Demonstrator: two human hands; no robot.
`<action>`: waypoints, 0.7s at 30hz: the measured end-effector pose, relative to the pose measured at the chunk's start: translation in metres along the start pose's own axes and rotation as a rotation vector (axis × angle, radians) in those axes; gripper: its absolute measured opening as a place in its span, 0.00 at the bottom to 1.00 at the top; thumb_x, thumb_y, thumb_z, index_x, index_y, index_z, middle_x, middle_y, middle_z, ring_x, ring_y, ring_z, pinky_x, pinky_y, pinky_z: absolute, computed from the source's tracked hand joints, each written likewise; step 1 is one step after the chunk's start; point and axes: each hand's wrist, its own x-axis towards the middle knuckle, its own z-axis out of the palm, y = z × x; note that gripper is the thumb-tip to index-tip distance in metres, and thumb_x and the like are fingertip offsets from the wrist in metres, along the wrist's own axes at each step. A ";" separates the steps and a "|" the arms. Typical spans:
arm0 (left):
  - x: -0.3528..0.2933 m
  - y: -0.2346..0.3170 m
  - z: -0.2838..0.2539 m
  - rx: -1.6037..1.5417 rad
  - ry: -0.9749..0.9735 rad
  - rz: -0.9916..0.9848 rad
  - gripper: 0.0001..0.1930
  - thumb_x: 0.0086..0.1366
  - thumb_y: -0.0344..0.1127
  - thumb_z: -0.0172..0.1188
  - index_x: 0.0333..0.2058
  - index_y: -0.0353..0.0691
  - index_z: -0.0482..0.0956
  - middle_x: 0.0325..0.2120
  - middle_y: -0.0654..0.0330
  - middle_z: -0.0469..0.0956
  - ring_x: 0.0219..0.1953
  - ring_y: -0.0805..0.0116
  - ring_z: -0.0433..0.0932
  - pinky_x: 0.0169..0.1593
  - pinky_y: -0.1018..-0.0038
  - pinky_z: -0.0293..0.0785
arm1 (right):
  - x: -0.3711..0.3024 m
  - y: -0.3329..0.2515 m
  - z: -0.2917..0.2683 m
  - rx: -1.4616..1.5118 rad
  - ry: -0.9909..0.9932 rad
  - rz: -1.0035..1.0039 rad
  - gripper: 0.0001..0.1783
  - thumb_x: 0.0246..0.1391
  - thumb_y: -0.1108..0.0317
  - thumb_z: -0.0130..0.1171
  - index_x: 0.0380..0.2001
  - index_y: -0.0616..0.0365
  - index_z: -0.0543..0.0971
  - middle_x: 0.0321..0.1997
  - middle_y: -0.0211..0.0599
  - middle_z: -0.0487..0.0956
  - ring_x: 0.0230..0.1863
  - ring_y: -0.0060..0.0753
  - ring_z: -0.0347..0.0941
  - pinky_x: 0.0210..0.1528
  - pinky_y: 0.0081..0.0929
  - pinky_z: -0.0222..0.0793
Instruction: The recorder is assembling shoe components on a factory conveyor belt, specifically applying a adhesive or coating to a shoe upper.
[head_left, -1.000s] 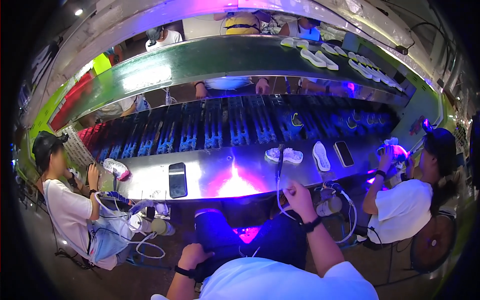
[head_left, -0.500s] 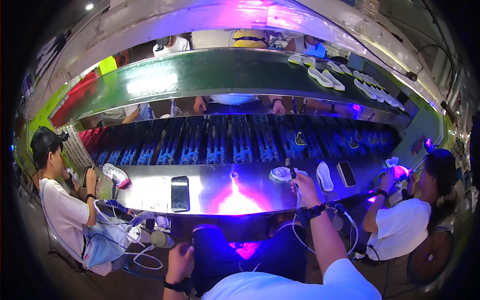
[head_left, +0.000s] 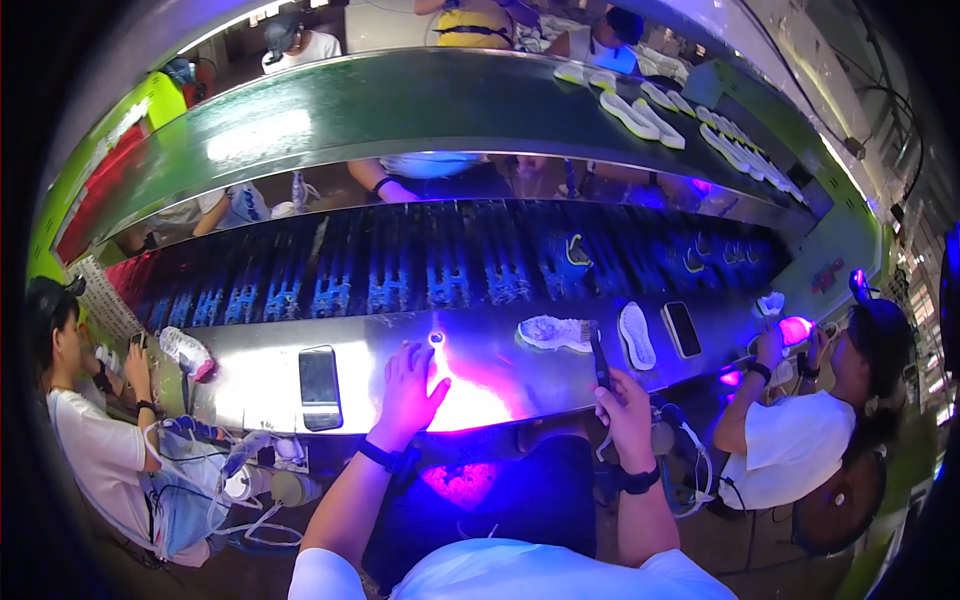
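My right hand (head_left: pixel 625 408) is closed around the dark handle of a brush (head_left: pixel 598 362). Its pale bristle end points away from me, by the right end of a white shoe sole (head_left: pixel 552 334) lying on the metal bench; whether they touch, I cannot tell. A second white sole (head_left: pixel 636 338) lies just right of the brush. My left hand (head_left: pixel 408 388), fingers stretched out and holding nothing, is over the bench beside a small round hole (head_left: pixel 436 339) and a bright pink-violet glow. Whether its palm touches the metal, I cannot tell.
Black phones lie on the bench, one on the left (head_left: pixel 320 388) and one on the right (head_left: pixel 683 330). Beyond are a slatted dark conveyor (head_left: pixel 390 270) and a green belt (head_left: pixel 380 110) carrying soles. Co-workers sit on both sides. Cables hang below the bench edge.
My left hand has come up from beside my lap onto the bench area and opened out. My right hand has drawn back toward me with the brush. The view has shifted slightly.
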 end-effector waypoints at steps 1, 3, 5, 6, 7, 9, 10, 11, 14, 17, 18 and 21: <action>-0.006 -0.009 0.012 0.067 -0.052 -0.014 0.32 0.62 0.46 0.68 0.61 0.35 0.72 0.61 0.42 0.68 0.69 0.40 0.62 0.70 0.44 0.56 | -0.008 -0.009 -0.002 -0.003 0.015 0.014 0.22 0.63 0.78 0.58 0.60 0.67 0.74 0.42 0.37 0.84 0.26 0.14 0.70 0.23 0.14 0.63; -0.013 -0.015 0.017 0.068 -0.056 0.004 0.32 0.63 0.46 0.67 0.60 0.35 0.72 0.61 0.42 0.68 0.69 0.40 0.63 0.71 0.44 0.55 | -0.022 -0.023 -0.006 0.118 -0.025 -0.033 0.23 0.62 0.81 0.58 0.61 0.67 0.74 0.44 0.39 0.84 0.28 0.16 0.72 0.27 0.15 0.67; -0.013 -0.014 0.022 0.042 -0.046 -0.002 0.30 0.64 0.47 0.65 0.60 0.34 0.72 0.62 0.42 0.69 0.69 0.40 0.62 0.72 0.43 0.54 | -0.032 -0.027 -0.009 0.110 -0.008 -0.074 0.25 0.61 0.82 0.59 0.62 0.67 0.74 0.44 0.39 0.84 0.31 0.18 0.74 0.31 0.16 0.70; -0.011 -0.013 0.024 0.039 -0.062 -0.001 0.30 0.64 0.47 0.65 0.60 0.34 0.72 0.62 0.42 0.69 0.69 0.40 0.62 0.72 0.43 0.54 | -0.036 -0.029 -0.010 0.106 -0.003 -0.132 0.26 0.60 0.84 0.60 0.62 0.66 0.74 0.45 0.40 0.84 0.34 0.20 0.76 0.35 0.17 0.72; -0.010 -0.013 0.024 0.043 -0.059 -0.008 0.31 0.64 0.47 0.65 0.60 0.34 0.72 0.62 0.42 0.69 0.69 0.40 0.63 0.72 0.43 0.54 | -0.039 -0.031 -0.007 0.127 0.024 -0.122 0.26 0.57 0.85 0.62 0.60 0.67 0.77 0.45 0.40 0.84 0.40 0.26 0.80 0.43 0.22 0.76; -0.009 -0.011 0.021 0.054 -0.065 -0.021 0.31 0.64 0.47 0.65 0.60 0.33 0.73 0.62 0.41 0.70 0.69 0.39 0.63 0.71 0.43 0.55 | -0.035 -0.027 -0.007 -0.004 0.008 -0.264 0.25 0.55 0.85 0.63 0.58 0.67 0.78 0.45 0.41 0.84 0.41 0.27 0.80 0.45 0.23 0.76; -0.009 -0.011 0.021 0.069 -0.074 -0.017 0.31 0.64 0.47 0.65 0.60 0.33 0.73 0.62 0.41 0.70 0.69 0.39 0.63 0.71 0.43 0.55 | -0.032 -0.024 -0.006 -0.139 -0.011 -0.421 0.25 0.54 0.85 0.64 0.57 0.67 0.80 0.45 0.41 0.84 0.42 0.29 0.81 0.47 0.25 0.75; -0.010 -0.012 0.021 0.062 -0.071 -0.013 0.30 0.64 0.47 0.65 0.59 0.33 0.73 0.61 0.41 0.70 0.69 0.39 0.63 0.71 0.42 0.55 | -0.029 -0.023 -0.006 -0.121 -0.007 -0.416 0.25 0.54 0.85 0.64 0.57 0.67 0.80 0.45 0.41 0.84 0.42 0.29 0.81 0.47 0.25 0.75; -0.009 -0.011 0.024 0.025 -0.088 -0.047 0.30 0.63 0.46 0.66 0.58 0.33 0.75 0.62 0.41 0.70 0.69 0.39 0.63 0.72 0.42 0.54 | -0.019 -0.012 -0.005 -0.244 0.003 -0.431 0.24 0.52 0.84 0.67 0.54 0.67 0.82 0.44 0.41 0.84 0.43 0.29 0.81 0.48 0.24 0.74; -0.005 -0.008 0.026 0.056 -0.082 -0.040 0.29 0.63 0.46 0.66 0.57 0.34 0.76 0.61 0.41 0.71 0.69 0.39 0.64 0.72 0.42 0.54 | -0.013 0.001 -0.004 -0.173 0.035 -0.383 0.24 0.51 0.82 0.69 0.54 0.65 0.82 0.43 0.42 0.84 0.42 0.27 0.81 0.47 0.23 0.73; -0.005 -0.005 0.026 0.077 -0.088 -0.025 0.29 0.63 0.46 0.66 0.57 0.34 0.76 0.61 0.41 0.71 0.69 0.39 0.64 0.72 0.42 0.54 | -0.010 0.006 -0.004 -0.161 0.032 -0.373 0.24 0.52 0.82 0.68 0.54 0.65 0.82 0.43 0.41 0.84 0.42 0.27 0.81 0.46 0.23 0.74; -0.006 -0.004 0.030 0.087 -0.078 -0.021 0.28 0.63 0.46 0.66 0.57 0.34 0.76 0.61 0.42 0.71 0.68 0.38 0.65 0.71 0.41 0.57 | 0.011 0.037 -0.003 -0.043 0.024 -0.221 0.23 0.55 0.80 0.67 0.55 0.66 0.81 0.43 0.39 0.85 0.42 0.25 0.80 0.45 0.23 0.75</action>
